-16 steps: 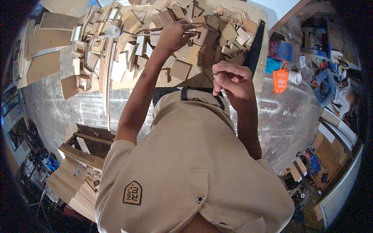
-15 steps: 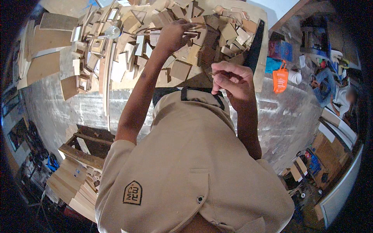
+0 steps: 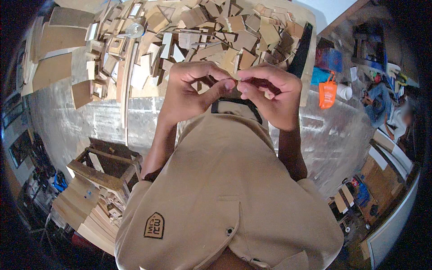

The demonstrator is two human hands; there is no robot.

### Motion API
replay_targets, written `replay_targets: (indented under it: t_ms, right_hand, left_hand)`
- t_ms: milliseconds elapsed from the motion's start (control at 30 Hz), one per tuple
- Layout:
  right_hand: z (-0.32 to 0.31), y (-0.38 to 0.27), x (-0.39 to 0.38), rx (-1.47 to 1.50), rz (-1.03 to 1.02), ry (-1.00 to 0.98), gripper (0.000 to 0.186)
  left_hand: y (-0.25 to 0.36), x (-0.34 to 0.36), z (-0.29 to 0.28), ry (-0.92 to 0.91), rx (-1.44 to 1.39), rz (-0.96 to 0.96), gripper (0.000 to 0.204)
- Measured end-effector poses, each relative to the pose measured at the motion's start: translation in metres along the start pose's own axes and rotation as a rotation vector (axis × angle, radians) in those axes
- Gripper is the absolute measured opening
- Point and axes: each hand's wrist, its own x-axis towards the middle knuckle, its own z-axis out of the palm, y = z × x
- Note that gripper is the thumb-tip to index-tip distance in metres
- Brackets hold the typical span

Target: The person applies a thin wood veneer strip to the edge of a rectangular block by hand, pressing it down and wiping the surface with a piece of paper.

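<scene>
My left hand (image 3: 189, 92) and my right hand (image 3: 275, 92) meet at the fingertips in front of my waist, at the near edge of the work table. Each is closed in a pinch, thumb against forefinger. A tiny pale sliver (image 3: 236, 77) shows where the fingertips touch; it is too small to name. Just beyond lies a heap of wood offcuts (image 3: 245, 39), small blocks and thin strips in light and dark brown. A clear plastic cup or bottle (image 3: 134, 30) rests among the pieces on the left.
A long black strip (image 3: 300, 51) lies along the table's right side. Larger boards (image 3: 63, 40) are at the far left. Below left stands a wooden crate (image 3: 96, 173) with boards. An orange bag (image 3: 327, 94) and white bucket (image 3: 345, 92) are on the right, near a seated person (image 3: 380, 105).
My left hand has drawn back from the wood heap to meet my right hand, fingertips to fingertips. The right hand has turned slightly inward, still pinching.
</scene>
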Motion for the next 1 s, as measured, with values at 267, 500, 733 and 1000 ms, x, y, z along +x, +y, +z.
replay_targets:
  t_ms: [267,500,733,1000]
  right_hand:
    - [0.018,0.02,-0.003,-0.171,-0.056,0.136,0.014]
    - [-0.011,0.045,-0.013,-0.01,0.142,0.144,0.012]
    - [-0.012,0.089,-0.001,-0.114,0.235,-0.088,0.012]
    - [0.042,0.184,0.022,-0.406,0.179,-0.322,0.014]
  left_hand:
    - [-0.004,-0.015,0.019,0.264,0.463,0.232,0.014]
    - [-0.049,-0.033,-0.035,0.639,0.387,-0.152,0.009]
    - [-0.136,-0.086,-0.082,0.649,0.564,-0.68,0.016]
    - [-0.193,-0.117,-0.08,0.469,0.566,-0.609,0.025]
